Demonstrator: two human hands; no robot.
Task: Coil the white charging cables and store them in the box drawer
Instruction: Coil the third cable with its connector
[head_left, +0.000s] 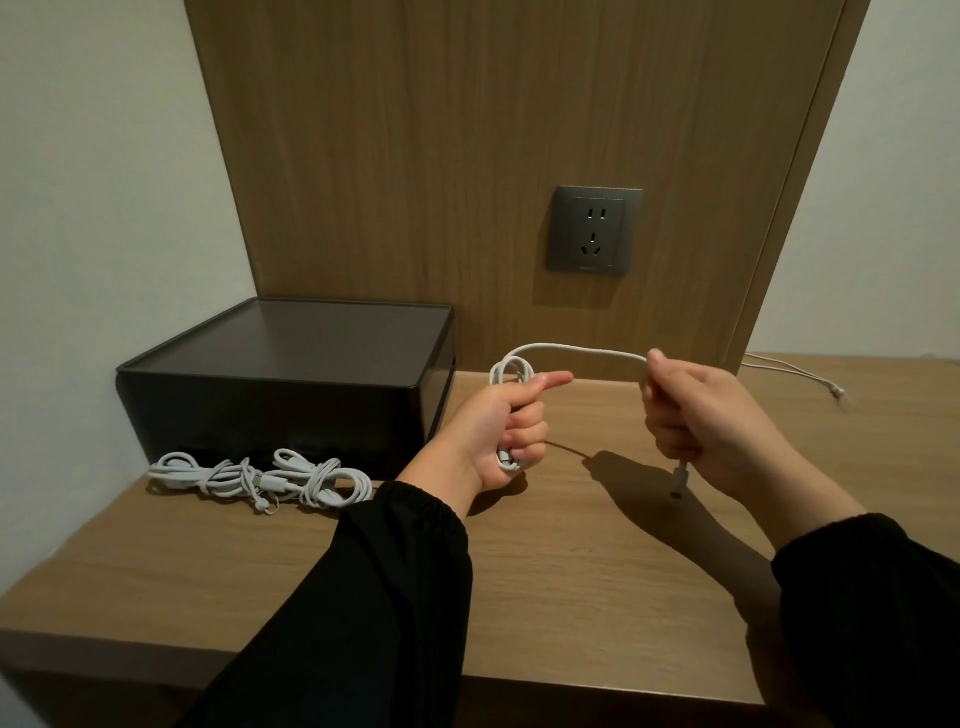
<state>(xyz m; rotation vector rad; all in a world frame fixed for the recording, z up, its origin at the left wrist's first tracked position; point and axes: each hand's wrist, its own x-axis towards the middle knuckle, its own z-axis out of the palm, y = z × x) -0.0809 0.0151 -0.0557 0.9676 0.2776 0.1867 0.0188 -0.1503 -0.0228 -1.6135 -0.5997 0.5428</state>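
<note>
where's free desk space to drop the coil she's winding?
Bare desk in front of both hands, between the sleeves. Crowded left: coiled cables lie against the box. Far right, a loose cable trails.

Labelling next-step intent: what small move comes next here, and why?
Probably the right hand wraps the short free tail of the white charging cable onto the coil held in the left hand: only that span and its plug end remain uncoiled.

My left hand (511, 431) is fisted, forefinger pointing right; my right hand (691, 415) is clenched, thumb up. Both forearms reach forward in black sleeves.
</note>
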